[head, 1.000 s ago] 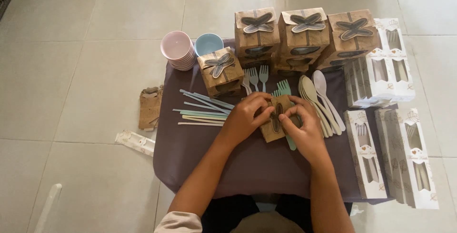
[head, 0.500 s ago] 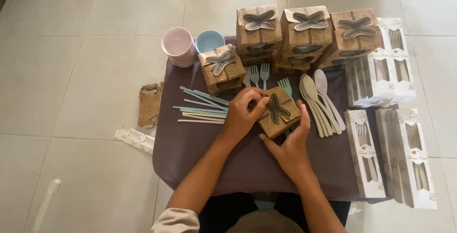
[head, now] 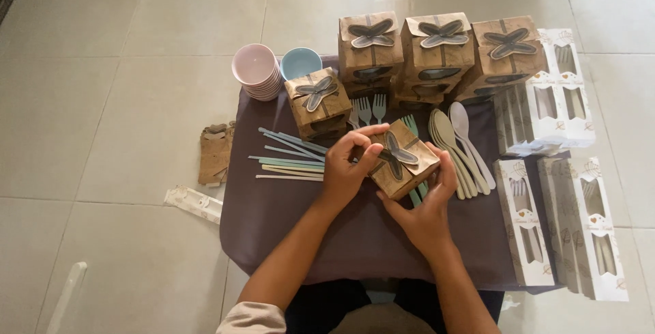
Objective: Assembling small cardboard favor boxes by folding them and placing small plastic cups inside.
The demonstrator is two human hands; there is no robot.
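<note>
Centrally, over a dark brown cloth (head: 286, 231) spread on a pale tiled floor (head: 116, 68), a small kraft box (head: 401, 158) with a butterfly-shaped window is held tilted between both hands. The left hand (head: 346, 163) is curled around the box's left edge, its fingers pinching the top corner. The right hand (head: 426, 204) is cupped under and against the box's right side, fingers spread along the wall.

Just behind the box, partly hidden by it, pale green forks (head: 411, 126) are laid, and two grey forks (head: 370, 108) lie beside them. To the right, a fan of beige and lilac spoons (head: 458, 143) is found close to the right hand. To the left, a loose bundle of mint and cream chopsticks (head: 290, 158) rests near the left hand. A second kraft box (head: 317, 104) stands just beyond the chopsticks. Further back, stacked kraft boxes (head: 440, 51) are lined up in a row. A stack of pink bowls (head: 255, 71) and a blue bowl (head: 301, 63) are set at the cloth's far left corner.

Along the right edge, white window cartons (head: 542, 112) holding cutlery are grouped, with more cartons (head: 583, 228) nearer. Off the cloth, a flattened kraft box (head: 215, 153) and a white carton (head: 194, 203) lie on the tiles.
</note>
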